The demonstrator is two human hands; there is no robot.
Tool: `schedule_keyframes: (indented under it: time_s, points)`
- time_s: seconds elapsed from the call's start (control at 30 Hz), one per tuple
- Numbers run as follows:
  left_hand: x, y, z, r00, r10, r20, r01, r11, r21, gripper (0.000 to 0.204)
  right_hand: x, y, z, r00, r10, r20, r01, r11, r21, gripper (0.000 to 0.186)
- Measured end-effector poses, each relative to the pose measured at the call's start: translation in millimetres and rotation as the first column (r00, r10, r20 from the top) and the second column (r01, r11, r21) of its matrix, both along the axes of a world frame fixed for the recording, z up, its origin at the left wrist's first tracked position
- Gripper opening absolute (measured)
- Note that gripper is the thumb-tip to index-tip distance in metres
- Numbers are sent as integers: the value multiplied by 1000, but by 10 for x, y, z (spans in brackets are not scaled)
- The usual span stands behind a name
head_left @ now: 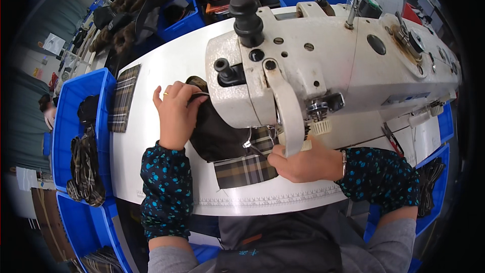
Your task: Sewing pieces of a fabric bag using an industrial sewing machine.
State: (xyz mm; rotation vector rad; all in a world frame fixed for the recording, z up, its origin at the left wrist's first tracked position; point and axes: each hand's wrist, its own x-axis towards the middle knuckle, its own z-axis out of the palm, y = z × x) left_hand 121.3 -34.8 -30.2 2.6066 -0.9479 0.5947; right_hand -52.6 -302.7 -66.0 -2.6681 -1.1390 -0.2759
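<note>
A dark fabric piece (214, 131) lies on the white sewing table, partly under the head of a sewing machine (338, 60). My left hand (177, 114) pinches its far left edge between thumb and fingers. Brown, black and white plaid fabric (242, 171) shows along the near side of the piece. A metal zipper with a silver slider (247, 144) runs over the work beside the needle area. My right hand (308, 163) is closed at the plaid fabric's right edge, by the zipper's end; its far fingers are hidden behind the machine. The machine head also covers the needle.
Blue bins (107, 136) with dark and plaid pieces stand along the left table edge. A flat plaid panel (124, 98) lies at the table's left. Red-and-black snips (392, 139) rest right of the machine. A printed ruler strip (268, 197) follows the front edge.
</note>
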Motion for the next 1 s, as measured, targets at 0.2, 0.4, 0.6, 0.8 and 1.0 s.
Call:
schedule_keyframes:
  time_s: [0.2, 0.4, 0.6, 0.8, 1.0]
  points:
    - [-615, -309, -36, 847, -528, 52, 528, 829, -184, 25, 23, -38, -68, 963, -6, 271, -44, 982, 181, 9]
    - [-1111, -532, -89, 749, -604, -274, 582, 796, -165, 47, -24, -58, -1, 903, -94, 420, 26, 986, 164, 18]
    - [-964, -497, -23, 961, -266, -74, 276, 934, 228, 23, 31, -83, -51, 891, -177, 418, 34, 945, 326, 19]
    - [-1162, -450, 128, 938, -334, 92, 308, 926, 219, 24, 28, -62, -166, 951, -246, 189, 109, 835, 539, 20]
    - [-1242, -392, 133, 906, -394, 156, 356, 907, 228, 30, -165, -62, 175, 922, -137, 362, 114, 990, 83, 16]
